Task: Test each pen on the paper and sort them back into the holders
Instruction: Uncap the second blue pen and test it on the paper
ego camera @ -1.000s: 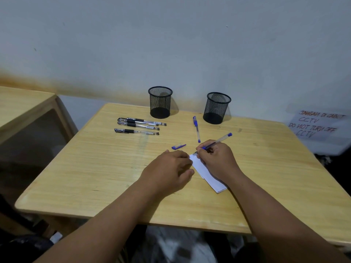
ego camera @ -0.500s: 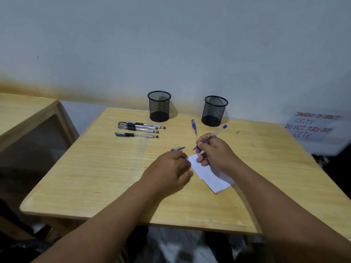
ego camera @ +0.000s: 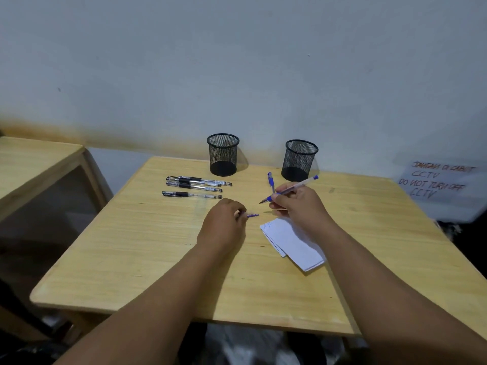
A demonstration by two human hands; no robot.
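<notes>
My right hand (ego camera: 300, 206) holds an uncapped blue pen (ego camera: 297, 186) above the table, tip pointing left, clear of the white paper (ego camera: 295, 243). A small scribble marks the paper's top corner. My left hand (ego camera: 224, 225) pinches the blue pen cap (ego camera: 253, 215) at its fingertips, just left of the pen tip. Another blue pen (ego camera: 271, 181) lies behind my right hand. Three black pens (ego camera: 196, 187) lie in a row at the left. Two black mesh holders stand at the back, the left holder (ego camera: 223, 154) and the right holder (ego camera: 299, 159).
The wooden table (ego camera: 158, 259) stands against a pale wall. A second wooden table (ego camera: 31, 164) is at the left. A handwritten notice (ego camera: 437, 183) hangs on the wall at the right.
My right hand has lifted the blue pen off the paper and moved it away from me. My left hand has left the paper and taken hold of the blue cap.
</notes>
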